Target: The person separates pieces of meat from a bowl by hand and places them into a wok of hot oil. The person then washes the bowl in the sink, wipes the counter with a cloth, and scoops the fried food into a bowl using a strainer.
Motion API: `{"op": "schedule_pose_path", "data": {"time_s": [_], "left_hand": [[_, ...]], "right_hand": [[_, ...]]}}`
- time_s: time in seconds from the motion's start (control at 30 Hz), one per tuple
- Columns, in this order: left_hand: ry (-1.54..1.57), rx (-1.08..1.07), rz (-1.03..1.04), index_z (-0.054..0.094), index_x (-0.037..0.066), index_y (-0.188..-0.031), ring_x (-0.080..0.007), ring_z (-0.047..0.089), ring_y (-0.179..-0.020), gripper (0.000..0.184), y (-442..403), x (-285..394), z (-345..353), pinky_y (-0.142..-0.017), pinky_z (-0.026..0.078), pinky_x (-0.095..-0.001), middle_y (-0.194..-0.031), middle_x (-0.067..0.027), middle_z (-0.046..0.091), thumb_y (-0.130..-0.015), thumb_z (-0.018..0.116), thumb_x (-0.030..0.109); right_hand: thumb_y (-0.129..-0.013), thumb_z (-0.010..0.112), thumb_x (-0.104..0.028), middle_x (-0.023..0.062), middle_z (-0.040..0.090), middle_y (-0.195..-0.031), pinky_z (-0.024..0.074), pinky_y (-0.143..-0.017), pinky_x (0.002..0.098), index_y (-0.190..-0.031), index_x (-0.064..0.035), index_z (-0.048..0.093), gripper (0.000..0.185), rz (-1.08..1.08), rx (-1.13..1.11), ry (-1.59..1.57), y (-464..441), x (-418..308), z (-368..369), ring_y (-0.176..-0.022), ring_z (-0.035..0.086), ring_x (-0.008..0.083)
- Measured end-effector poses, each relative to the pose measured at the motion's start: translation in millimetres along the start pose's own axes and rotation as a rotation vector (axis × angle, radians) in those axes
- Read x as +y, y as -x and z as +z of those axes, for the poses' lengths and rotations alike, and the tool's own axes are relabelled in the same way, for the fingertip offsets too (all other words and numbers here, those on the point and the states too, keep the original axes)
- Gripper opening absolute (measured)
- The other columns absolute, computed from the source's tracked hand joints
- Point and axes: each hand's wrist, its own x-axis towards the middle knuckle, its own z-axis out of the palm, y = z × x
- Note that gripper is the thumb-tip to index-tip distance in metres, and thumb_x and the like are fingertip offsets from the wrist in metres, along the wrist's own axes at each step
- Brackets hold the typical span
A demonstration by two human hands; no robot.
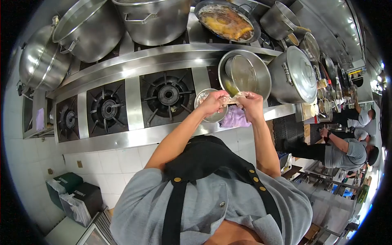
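My left hand [212,103] and my right hand [251,105] are both closed on a pale, coated piece of food [233,99], stretched between them. What food it is, I cannot make out. Under my left hand stands a small metal bowl [201,97], mostly covered by the hand; pale stuff shows inside. Just beyond my hands a large steel bowl [266,67] holds a smaller round metal vessel [243,73]. A crumpled purple cloth [235,117] lies at the stove's front edge, below and between my hands.
A wide pan [257,30] with browned, bubbling food sits at the back. Large stockpots [157,26] stand to its left, a lidded pot [288,77] to the right. Gas burners [167,95] line the left. Two people [347,151] stand farther off at right.
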Motion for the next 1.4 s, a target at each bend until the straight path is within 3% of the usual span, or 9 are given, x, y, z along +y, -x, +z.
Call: {"op": "schedule_pose_path", "data": {"time_s": [0.5,0.57,0.7,0.9,1.03,1.07,1.2,1.33,1.4], "left_hand": [[0.083,0.174,-0.066,0.046,0.006,-0.091,-0.0121,0.052,-0.059,0.008,12,-29,-39,-0.048,0.046,-0.0268,-0.074,-0.0028,0.048,-0.088,0.038,0.005],[0.165,0.150,-0.063,0.047,0.005,-0.093,-0.0134,0.055,-0.068,0.008,30,-17,-32,-0.053,0.047,-0.0269,-0.081,-0.0041,0.051,-0.089,0.041,0.006],[0.244,0.256,0.025,0.050,0.001,-0.101,-0.0160,0.057,-0.071,0.015,55,-26,-31,-0.057,0.049,-0.0267,-0.090,-0.0059,0.054,-0.088,0.047,0.005],[0.073,0.519,0.072,0.051,-0.003,-0.101,-0.0197,0.060,-0.078,0.015,94,-20,-18,-0.060,0.049,-0.0274,-0.094,-0.0126,0.058,-0.086,0.049,0.002],[0.121,0.564,0.129,0.050,0.000,-0.097,-0.0178,0.059,-0.072,0.011,114,-29,-24,-0.059,0.048,-0.0270,-0.090,-0.0103,0.058,-0.087,0.046,0.001],[0.130,0.569,0.135,0.050,0.001,-0.097,-0.0172,0.058,-0.071,0.010,115,-31,-24,-0.058,0.048,-0.0268,-0.088,-0.0097,0.058,-0.088,0.046,0.001],[0.240,0.571,0.120,0.052,0.002,-0.102,-0.0137,0.052,-0.063,0.019,121,-21,-28,-0.054,0.045,-0.0268,-0.080,-0.0054,0.054,-0.084,0.050,0.007],[0.319,0.490,0.071,0.057,0.001,-0.087,-0.0134,0.050,-0.060,0.012,119,-27,-57,-0.052,0.041,-0.0264,-0.071,-0.0053,0.054,-0.082,0.050,0.010],[0.312,0.404,0.063,0.057,0.002,-0.085,-0.0131,0.051,-0.060,0.010,111,-23,-65,-0.052,0.042,-0.0267,-0.072,-0.0059,0.054,-0.082,0.051,0.010]], "right_hand": [[-0.078,0.044,0.002,0.0102,0.050,-0.073,0.0369,-0.042,0.0186,-0.077,-0.0051,0.046,0.008,0.010,-0.250,-0.942,-117,-37,29,-0.058,0.049,0.0150],[-0.080,0.047,0.002,0.0040,0.048,-0.066,0.0342,-0.040,0.0185,-0.077,-0.0074,0.047,0.010,-0.192,-0.538,-0.666,-162,-78,25,-0.054,0.047,0.0113],[-0.080,0.060,-0.037,0.0095,0.055,-0.058,0.0445,-0.058,0.0327,-0.077,-0.0006,0.059,0.037,-0.477,0.217,0.761,-278,-114,34,-0.055,0.053,0.0188],[-0.082,0.051,-0.015,0.0078,0.064,-0.075,0.0420,-0.044,0.0287,-0.089,-0.0058,0.063,0.016,0.059,-0.196,0.677,-443,-59,26,-0.061,0.061,0.0161],[-0.079,0.053,-0.016,0.0105,0.064,-0.077,0.0485,-0.055,0.0357,-0.085,-0.0064,0.065,0.017,-0.414,-0.167,1.503,-482,-76,31,-0.068,0.063,0.0238],[-0.079,0.053,-0.018,0.0112,0.066,-0.085,0.0496,-0.060,0.0384,-0.094,-0.0107,0.064,0.021,-0.676,-0.272,2.002,-483,-91,23,-0.073,0.064,0.0274],[-0.080,0.052,-0.009,0.0071,0.066,-0.079,0.0491,-0.061,0.0298,-0.093,-0.0037,0.064,0.018,-0.397,-0.339,0.429,-371,-119,13,-0.069,0.063,0.0178],[-0.067,0.060,-0.008,0.0109,0.064,-0.077,0.0505,-0.061,0.0299,-0.091,0.0008,0.063,0.026,-0.110,-0.660,0.525,-160,-60,35,-0.066,0.062,0.0183],[-0.066,0.064,-0.019,0.0183,0.063,-0.079,0.0502,-0.071,0.0398,-0.077,-0.0031,0.067,0.019,-0.220,-0.586,1.254,-91,11,58,-0.076,0.063,0.0304]]}}
